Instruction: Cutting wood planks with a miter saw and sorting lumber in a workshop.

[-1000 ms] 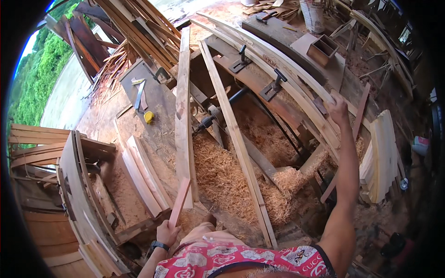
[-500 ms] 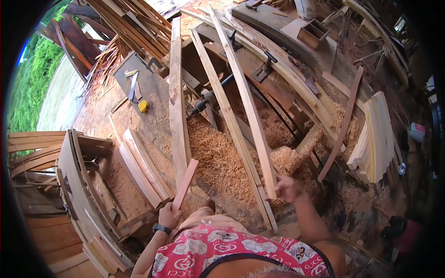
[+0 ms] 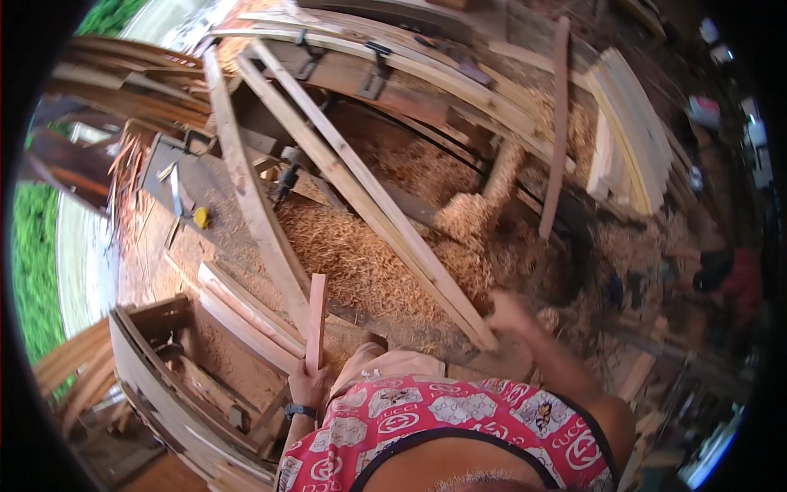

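Note:
My left hand [image 3: 309, 384], with a dark watch at its wrist, is closed around the lower end of a short reddish wood stick [image 3: 316, 318], which points upward. Beside the near end of a long pale wood strip [image 3: 373, 209] is my right hand [image 3: 510, 313], blurred; whether it touches the strip cannot be made out. A second long strip [image 3: 320, 160] lies along its left side, and the two almost meet at the near end. Further left, a wider long board [image 3: 246, 180] runs across the bench. Its near end lies behind the short stick.
Wood shavings [image 3: 352, 250] heap under the strips, near a drill-like chuck [image 3: 287, 168]. A yellow tape measure [image 3: 201, 217] and a square [image 3: 175, 189] lie on the left board. Curved pale planks [image 3: 631, 131] are stacked at right, beside a thin brown slat [image 3: 559, 123]. Clamps [image 3: 375, 70] stand behind.
The view has swung, shifting the scene leftward and up. The right-hand long strip now lies closer against its neighbour. The short stick in my left hand stands more upright.

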A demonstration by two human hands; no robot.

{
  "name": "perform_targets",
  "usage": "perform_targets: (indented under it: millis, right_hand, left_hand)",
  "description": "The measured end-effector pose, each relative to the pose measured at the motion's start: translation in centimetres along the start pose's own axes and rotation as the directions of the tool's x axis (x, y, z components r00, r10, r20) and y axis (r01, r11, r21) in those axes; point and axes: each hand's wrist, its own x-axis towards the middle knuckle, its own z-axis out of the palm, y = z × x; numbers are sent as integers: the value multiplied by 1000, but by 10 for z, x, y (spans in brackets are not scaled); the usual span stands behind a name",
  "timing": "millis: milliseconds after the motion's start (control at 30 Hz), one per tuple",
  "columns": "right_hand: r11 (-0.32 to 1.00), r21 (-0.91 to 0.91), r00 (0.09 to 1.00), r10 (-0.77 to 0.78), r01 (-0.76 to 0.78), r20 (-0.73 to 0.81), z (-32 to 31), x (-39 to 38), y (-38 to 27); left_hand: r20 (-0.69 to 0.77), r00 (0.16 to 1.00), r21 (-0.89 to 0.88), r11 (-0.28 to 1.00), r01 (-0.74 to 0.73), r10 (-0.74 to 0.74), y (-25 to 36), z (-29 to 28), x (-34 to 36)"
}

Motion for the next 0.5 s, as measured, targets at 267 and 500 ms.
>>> perform_targets:
  millis: [267,500]
  right_hand:
    - [971,5,685,-164,238,-710,-179,138,-21]
    - [987,-156,511,-158,47,-845,-268,277,-12]
  left_hand:
    - [22,997,3,998,-68,68,15,6,18]
    - [-60,998,32,999,-14,16,-10,-4,3]
